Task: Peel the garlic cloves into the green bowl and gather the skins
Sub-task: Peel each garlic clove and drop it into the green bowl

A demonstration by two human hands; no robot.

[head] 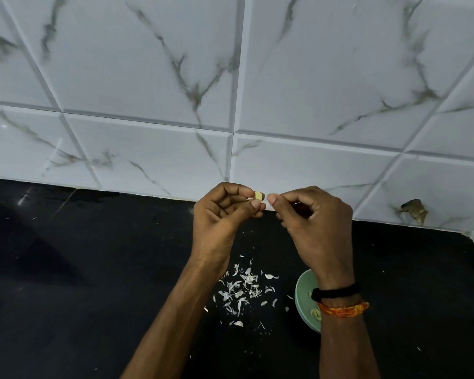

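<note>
Pale yellow, a small garlic clove is pinched between the curled fingertips of the left hand above the black stone countertop. Nothing discernible is held by the right hand, thumb and forefinger pressed together beside the clove. White papery skins are scattered below, beside the round green bowl, which is partly hidden by the right wrist.

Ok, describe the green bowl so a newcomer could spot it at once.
On the black counter below the tiled wall, look under the right wrist. The bowl sits right of the scattered skins, partly hidden by the arm: the only pale green, round thing.
</note>
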